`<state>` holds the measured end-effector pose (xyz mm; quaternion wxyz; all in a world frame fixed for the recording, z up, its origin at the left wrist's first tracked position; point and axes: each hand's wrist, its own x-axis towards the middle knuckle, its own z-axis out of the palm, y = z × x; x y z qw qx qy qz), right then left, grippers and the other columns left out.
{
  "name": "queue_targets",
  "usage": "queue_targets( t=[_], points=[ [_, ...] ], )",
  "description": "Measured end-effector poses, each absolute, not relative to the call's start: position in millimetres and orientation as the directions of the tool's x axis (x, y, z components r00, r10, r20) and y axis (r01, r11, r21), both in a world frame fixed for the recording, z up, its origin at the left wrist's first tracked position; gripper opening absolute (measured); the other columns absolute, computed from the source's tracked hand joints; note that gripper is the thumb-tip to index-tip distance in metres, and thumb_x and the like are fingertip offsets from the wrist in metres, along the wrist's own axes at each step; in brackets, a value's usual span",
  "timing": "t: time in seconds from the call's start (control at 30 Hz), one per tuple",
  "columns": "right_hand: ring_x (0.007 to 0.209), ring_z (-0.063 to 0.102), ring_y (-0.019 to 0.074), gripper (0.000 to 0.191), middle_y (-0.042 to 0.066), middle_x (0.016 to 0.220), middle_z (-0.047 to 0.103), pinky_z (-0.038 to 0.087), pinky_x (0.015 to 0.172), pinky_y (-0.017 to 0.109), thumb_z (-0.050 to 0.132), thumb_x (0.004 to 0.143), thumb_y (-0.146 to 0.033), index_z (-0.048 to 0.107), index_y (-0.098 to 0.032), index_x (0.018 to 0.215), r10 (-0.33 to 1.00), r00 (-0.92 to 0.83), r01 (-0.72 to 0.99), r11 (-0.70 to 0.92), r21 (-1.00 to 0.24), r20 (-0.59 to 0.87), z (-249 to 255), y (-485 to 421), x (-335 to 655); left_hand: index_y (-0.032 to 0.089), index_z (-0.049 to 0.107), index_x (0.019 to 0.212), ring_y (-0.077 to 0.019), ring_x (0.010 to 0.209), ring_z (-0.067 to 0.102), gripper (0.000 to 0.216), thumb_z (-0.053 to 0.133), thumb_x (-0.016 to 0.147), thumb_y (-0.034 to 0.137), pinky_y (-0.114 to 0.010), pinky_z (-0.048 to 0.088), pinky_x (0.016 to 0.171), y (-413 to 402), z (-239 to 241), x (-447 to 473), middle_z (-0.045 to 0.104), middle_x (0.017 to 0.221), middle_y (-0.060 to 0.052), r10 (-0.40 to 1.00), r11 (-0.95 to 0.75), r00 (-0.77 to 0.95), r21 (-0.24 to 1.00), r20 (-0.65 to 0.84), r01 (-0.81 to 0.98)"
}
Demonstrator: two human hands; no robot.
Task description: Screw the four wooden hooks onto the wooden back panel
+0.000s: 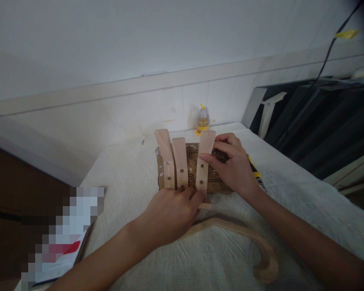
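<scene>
Three pale wooden pieces stand side by side over a brown patterned pack (pixel 192 161) with shiny clear wrapping. The left wooden piece (pixel 164 147), the middle wooden piece (pixel 179 155) and the right wooden piece (pixel 206 143) each show two screws. My right hand (pixel 235 167) pinches the right piece near its upper part, thumb in front and fingers at its edge. Low on the same piece, my left hand (pixel 174 212) is closed, its fingertips partly hidden. A curved wooden piece (pixel 263 246) lies nearer me, partly behind my left hand.
A clear, yellow-based screwdriver set (pixel 203 121) stands by the wall. A yellow and black tool (pixel 255 169) lies beyond my right wrist. A pixelated flat item (pixel 63 242) is at the table's left edge. Dark panels (pixel 321 117) lean on the right. White cloth (pixel 124 178) covers the table.
</scene>
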<state>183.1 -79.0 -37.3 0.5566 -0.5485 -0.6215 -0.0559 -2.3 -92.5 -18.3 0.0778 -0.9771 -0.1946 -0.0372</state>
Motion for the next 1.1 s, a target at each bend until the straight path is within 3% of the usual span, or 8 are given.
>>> queue_targets(
  t=[0.53,0.8,1.1],
  points=[
    [0.09,0.054,0.0237,0.027,0.005,0.09,0.059,0.045,0.083,0.044,0.064,0.073,-0.051,0.069,-0.025,0.076,0.632,0.167,0.753,0.413,-0.512,0.756,-40.3,-75.1,188.2,0.018,0.056,0.105,-0.0193,0.066,0.064,0.023,0.054,0.083,0.023,-0.029,0.046,0.048,-92.7,-16.2,0.1,0.068,0.088,-0.003,0.397,-0.906,0.915,-0.132,0.064,0.402],
    [0.09,0.054,0.0234,0.026,0.004,0.092,0.058,0.044,0.084,0.043,0.063,0.074,-0.052,0.068,-0.026,0.076,0.638,0.15,0.795,0.376,-0.476,0.755,-40.6,-74.0,188.5,0.018,0.056,0.104,-0.0178,0.063,0.063,0.023,0.057,0.081,0.023,-0.028,0.044,0.047,-91.9,-20.3,-0.2,0.068,0.086,-0.002,0.363,-0.91,0.92,-0.153,0.148,0.384],
    [0.091,0.053,0.0246,0.026,0.005,0.092,0.059,0.043,0.085,0.045,0.065,0.073,-0.051,0.067,-0.025,0.076,0.651,0.155,0.785,0.375,-0.493,0.743,-39.7,-74.9,187.7,0.018,0.056,0.104,-0.0189,0.062,0.063,0.024,0.057,0.081,0.022,-0.03,0.045,0.046,-91.9,-20.3,0.5,0.068,0.085,-0.001,0.374,-0.908,0.919,-0.151,0.127,0.391]
  ],
)
